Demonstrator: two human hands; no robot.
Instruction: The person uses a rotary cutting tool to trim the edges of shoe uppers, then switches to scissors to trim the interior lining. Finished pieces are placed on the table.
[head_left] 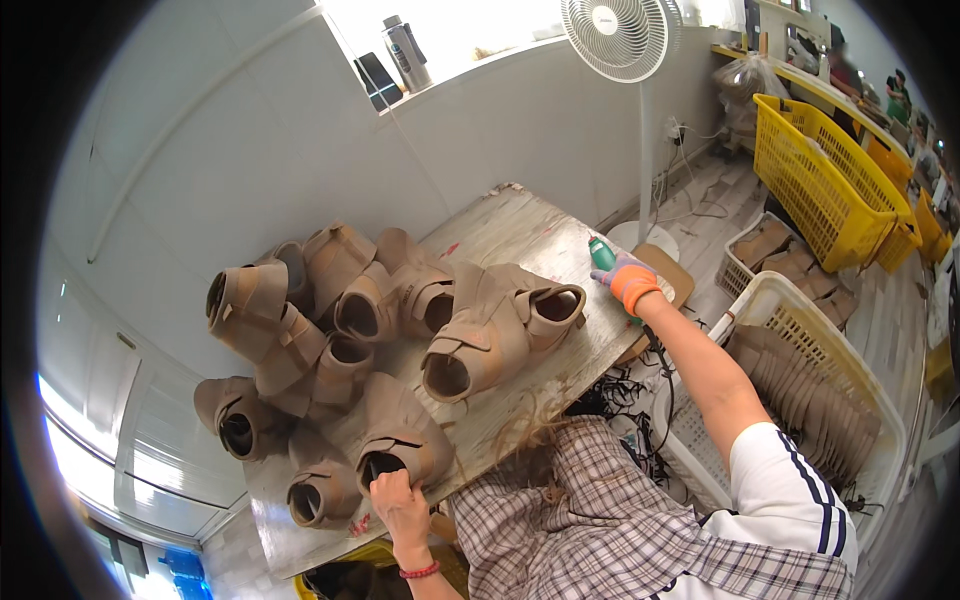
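Note:
My left hand (400, 508), bare with a red bead bracelet, is closed on the rim of a brown shoe upper (405, 435) at the table's near edge. Its fingertips are partly hidden in the opening. My right hand (628, 282), in an orange and purple glove, grips a green-handled corded tool (601, 254) over the table's right edge. The tool's kind is unclear; its thin tip points away from me. Between the hands stand two more brown uppers (475, 345), side by side. Several others (345, 290) crowd together on the table's left part.
The worn table (510, 222) meets a white wall. A white fan (615, 35) stands behind it. To the right are a white basket (880, 390) of stacked brown pieces, a smaller crate (735, 265) and yellow crates (820, 180). Black cords (610, 395) hang beside the table.

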